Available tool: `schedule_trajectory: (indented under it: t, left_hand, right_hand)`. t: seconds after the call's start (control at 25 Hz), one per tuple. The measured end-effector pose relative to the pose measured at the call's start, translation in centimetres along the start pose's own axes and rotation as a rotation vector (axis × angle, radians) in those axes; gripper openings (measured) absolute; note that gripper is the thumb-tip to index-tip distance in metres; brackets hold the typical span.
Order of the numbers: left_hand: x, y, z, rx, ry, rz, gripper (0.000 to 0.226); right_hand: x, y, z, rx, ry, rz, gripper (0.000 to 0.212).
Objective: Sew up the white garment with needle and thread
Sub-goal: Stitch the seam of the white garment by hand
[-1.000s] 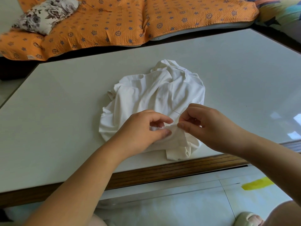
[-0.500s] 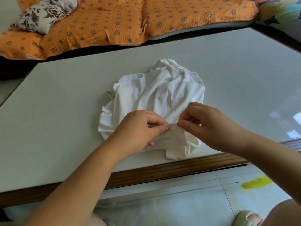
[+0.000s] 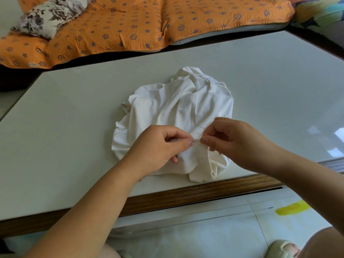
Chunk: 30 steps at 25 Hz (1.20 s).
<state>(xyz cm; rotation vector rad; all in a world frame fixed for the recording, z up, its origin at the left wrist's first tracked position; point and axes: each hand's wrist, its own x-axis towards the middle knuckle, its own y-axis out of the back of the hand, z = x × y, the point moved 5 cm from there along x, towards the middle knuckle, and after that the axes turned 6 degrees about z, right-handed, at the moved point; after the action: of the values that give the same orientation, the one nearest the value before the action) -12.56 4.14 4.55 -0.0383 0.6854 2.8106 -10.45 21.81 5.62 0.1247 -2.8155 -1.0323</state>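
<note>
Left hand (image 3: 160, 146), newly closed in, pinches the crumpled white cloth garment (image 3: 176, 108) beside right hand (image 3: 236, 142) gripping thin metal needle (image 3: 201, 126), stitch seemingly imminent.

needle (image 3: 201, 126) mostly inside right hand (image 3: 240, 142), slipper (image 3: 281, 249) cut off

Pinch grips: left hand (image 3: 158, 148), right hand (image 3: 237, 143).

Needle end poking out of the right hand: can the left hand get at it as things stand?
Probably yes: the needle juts bare above the white garment, nothing lies between it and the left hand, though that hand must first release the fold it pinches.
</note>
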Motion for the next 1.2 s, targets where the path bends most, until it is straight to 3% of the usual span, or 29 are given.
schedule_trajectory:
  t: [0.2, 0.32, 0.72, 1.2]
  left_hand:
    - [0.0, 0.1, -0.2, -0.060, 0.037, -0.014, 0.005]
    - [0.1, 0.0, -0.4, -0.086, 0.050, -0.019, 0.005]
    - [0.1, -0.1, -0.6, -0.144, 0.059, -0.053, 0.011]
    - [0.2, 0.2, -0.7, -0.159, 0.054, -0.037, 0.009]
  right_hand:
    - [-0.2, 2.3, -0.3, 0.505, -0.173, 0.066, 0.033]
    - [-1.4, 1.8, -1.5, 0.661, -0.205, -0.041, 0.031]
    - [-2.1, -0.5, -1.7, 0.229, -0.291, -0.172, 0.016]
    - [-2.5, 0.5, -2.5, 0.201, -0.260, -0.096, 0.021]
